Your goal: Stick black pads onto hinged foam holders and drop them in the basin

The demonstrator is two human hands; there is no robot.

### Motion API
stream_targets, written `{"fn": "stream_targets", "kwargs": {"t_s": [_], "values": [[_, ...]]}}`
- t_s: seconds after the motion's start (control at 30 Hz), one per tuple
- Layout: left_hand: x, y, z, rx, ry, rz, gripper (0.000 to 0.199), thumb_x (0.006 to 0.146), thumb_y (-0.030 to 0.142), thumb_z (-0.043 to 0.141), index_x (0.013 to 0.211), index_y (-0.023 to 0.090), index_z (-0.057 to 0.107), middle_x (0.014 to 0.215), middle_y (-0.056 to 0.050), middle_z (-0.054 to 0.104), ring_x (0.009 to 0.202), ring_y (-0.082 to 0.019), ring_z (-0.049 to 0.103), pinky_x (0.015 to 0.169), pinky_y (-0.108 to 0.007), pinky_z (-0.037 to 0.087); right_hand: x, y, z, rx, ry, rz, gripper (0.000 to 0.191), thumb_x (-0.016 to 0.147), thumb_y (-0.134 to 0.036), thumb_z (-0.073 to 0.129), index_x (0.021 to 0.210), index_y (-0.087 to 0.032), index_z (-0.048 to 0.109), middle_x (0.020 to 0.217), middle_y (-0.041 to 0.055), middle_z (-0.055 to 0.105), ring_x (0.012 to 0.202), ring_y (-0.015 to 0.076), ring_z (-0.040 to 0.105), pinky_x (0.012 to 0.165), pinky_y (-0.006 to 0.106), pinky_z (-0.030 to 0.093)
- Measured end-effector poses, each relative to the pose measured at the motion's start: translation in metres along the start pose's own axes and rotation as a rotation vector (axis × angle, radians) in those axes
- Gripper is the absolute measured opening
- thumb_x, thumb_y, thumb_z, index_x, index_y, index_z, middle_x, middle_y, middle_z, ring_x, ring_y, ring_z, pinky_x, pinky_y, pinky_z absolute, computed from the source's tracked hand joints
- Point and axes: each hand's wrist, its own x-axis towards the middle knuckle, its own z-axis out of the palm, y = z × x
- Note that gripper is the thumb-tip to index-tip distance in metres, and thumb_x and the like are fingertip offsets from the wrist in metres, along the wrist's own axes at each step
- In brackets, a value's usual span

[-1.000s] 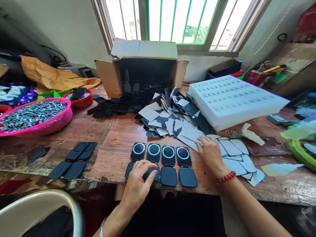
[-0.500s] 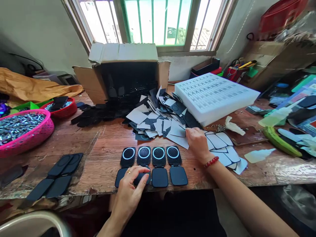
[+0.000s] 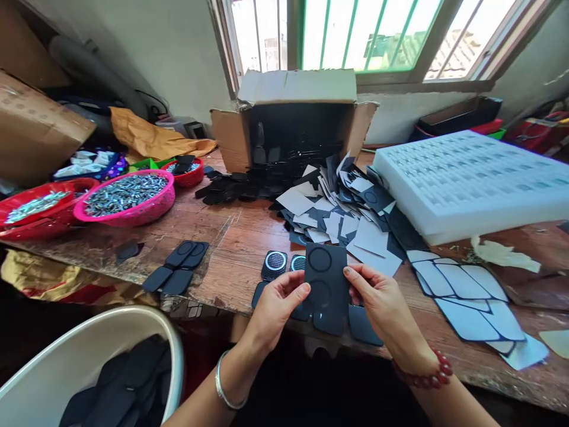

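A black rectangular sheet with two ring marks is held upright in front of me by its side edges. My left hand pinches its left edge between thumb and fingers. On its right edge my right hand grips in the same way. Behind and below the sheet lies a row of opened black folding pads; one pad with a white ring shows at the left, and others are partly hidden. A pile of black and white sheets lies just beyond.
White rounded cards lie at right, below a white foam tray. An open cardboard box stands at the back. At left are a pink basket of metal parts, closed black pads and a cream tub holding black pieces.
My right hand has brought a black sheet from the pile to above the row of pads. My left hand has come off the pads and taken the sheet's other edge. The view has swung left.
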Motion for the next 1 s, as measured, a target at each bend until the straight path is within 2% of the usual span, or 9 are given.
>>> {"fn": "stream_targets", "kwargs": {"t_s": [0.13,0.2,0.3,0.37,0.47,0.6,0.73,0.87,1.0], "values": [[-0.003,0.002,-0.005,-0.112,0.004,-0.071,0.042,0.060,0.036,0.089,0.091,0.014,0.072,0.089,-0.006,0.073,0.081,-0.017,0.066,0.078,-0.029,0.053,-0.001,0.011,0.014,-0.065,-0.054,-0.030,0.043,0.073,-0.058,0.074,0.088,-0.017,0.071,0.063,-0.0001,0.057,0.052,0.0124,0.048,0.045,0.024,0.038],[-0.004,0.002,-0.008,-0.125,0.052,-0.047,0.039,0.058,0.035,0.090,0.087,0.014,0.072,0.082,-0.003,0.071,0.077,-0.014,0.064,0.075,-0.026,0.051,-0.002,0.012,0.019,-0.207,0.022,-0.214,0.039,0.078,-0.052,0.072,0.099,-0.019,0.069,0.077,0.0035,0.064,0.059,0.0147,0.053,0.051,0.027,0.044],[-0.005,0.002,-0.011,-0.079,0.122,0.022,0.036,0.059,0.033,0.089,0.085,0.015,0.073,0.077,0.000,0.070,0.074,-0.012,0.062,0.072,-0.022,0.049,-0.007,0.006,0.027,-0.502,0.129,-0.650,0.020,0.087,-0.035,0.066,0.102,-0.022,0.069,0.100,0.0087,0.066,0.082,0.0211,0.061,0.073,0.037,0.052],[-0.006,0.004,-0.011,-0.007,0.125,0.066,0.032,0.061,0.032,0.087,0.085,0.015,0.074,0.076,0.000,0.070,0.072,-0.012,0.061,0.071,-0.022,0.048,-0.011,-0.001,0.033,-0.638,0.055,-0.850,0.012,0.092,-0.025,0.059,0.096,-0.023,0.070,0.098,0.0086,0.066,0.092,0.0227,0.061,0.083,0.039,0.051],[-0.008,0.008,-0.010,0.095,0.055,0.123,0.026,0.067,0.033,0.083,0.084,0.015,0.075,0.077,-0.001,0.072,0.073,-0.014,0.062,0.074,-0.024,0.048,-0.017,-0.008,0.042,-0.708,-0.091,-0.937,0.013,0.094,-0.021,0.057,0.099,-0.021,0.069,0.094,0.0079,0.068,0.089,0.0215,0.063,0.080,0.035,0.052],[-0.012,0.011,-0.009,0.189,0.004,0.202,0.017,0.075,0.031,0.076,0.083,0.016,0.076,0.078,-0.002,0.072,0.077,-0.017,0.064,0.076,-0.025,0.049,-0.018,-0.014,0.048,-0.704,-0.202,-0.855,0.014,0.095,-0.023,0.054,0.094,-0.021,0.068,0.090,0.0071,0.068,0.083,0.0200,0.065,0.073,0.031,0.051],[-0.013,0.010,-0.014,0.270,0.004,0.235,0.011,0.075,0.024,0.072,0.084,0.017,0.076,0.080,-0.002,0.073,0.078,-0.017,0.064,0.075,-0.024,0.049,-0.015,-0.020,0.046,-0.647,-0.288,-0.586,0.021,0.096,-0.026,0.050,0.082,-0.021,0.065,0.075,0.0027,0.065,0.069,0.0167,0.059,0.064,0.028,0.045],[-0.013,0.010,-0.017,0.250,-0.027,0.173,0.018,0.077,0.026,0.071,0.092,0.016,0.075,0.085,-0.003,0.074,0.078,-0.017,0.065,0.074,-0.026,0.050,-0.012,-0.021,0.046,-0.560,-0.290,-0.347,0.025,0.095,-0.036,0.049,0.081,-0.021,0.063,0.069,0.0003,0.059,0.064,0.0157,0.051,0.058,0.028,0.039],[-0.013,0.014,-0.016,0.150,-0.069,0.104,0.034,0.073,0.030,0.076,0.103,0.016,0.072,0.095,-0.006,0.075,0.098,-0.022,0.067,0.089,-0.030,0.050,-0.010,-0.015,0.048,-0.467,-0.261,-0.279,0.026,0.092,-0.041,0.049,0.084,-0.021,0.063,0.070,0.0002,0.058,0.065,0.0162,0.051,0.061,0.029,0.040]]}}
